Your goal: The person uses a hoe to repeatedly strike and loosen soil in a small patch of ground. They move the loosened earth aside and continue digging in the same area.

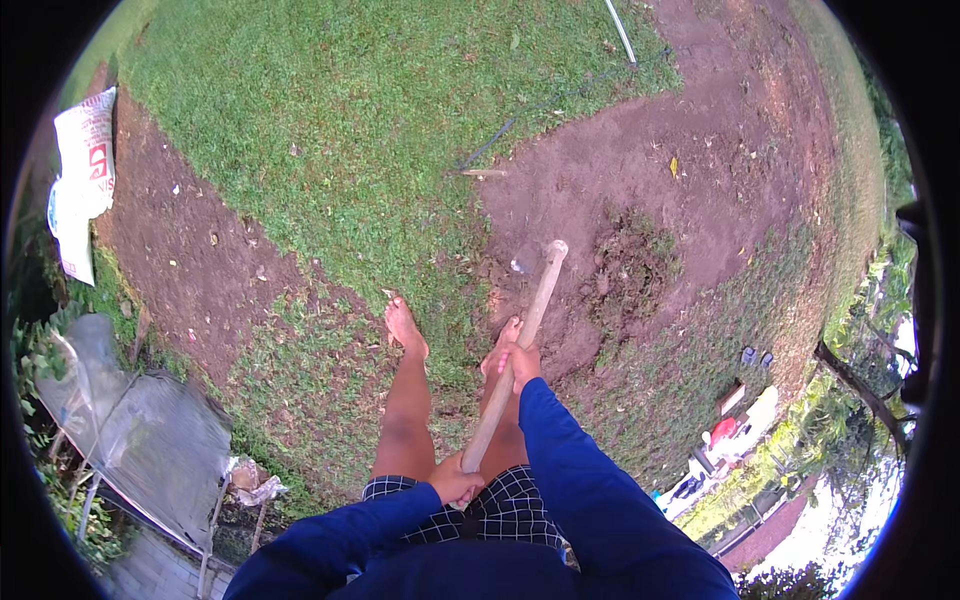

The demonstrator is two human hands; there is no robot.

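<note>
Lawn (320, 130): L hand (455, 482) & R hand (523, 367) both grip 1 wdn pole (541, 302).

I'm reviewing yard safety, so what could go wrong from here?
The feet are bare: if the long wooden handle slips or swings off line, its far end might strike the right foot, which is close to it in this view.

The left hand and right hand grip bare wood without gloves, so splinters or blisters are possible.

Stepping onto the broken soil could unsettle the footing, as its surface looks uneven.
</note>
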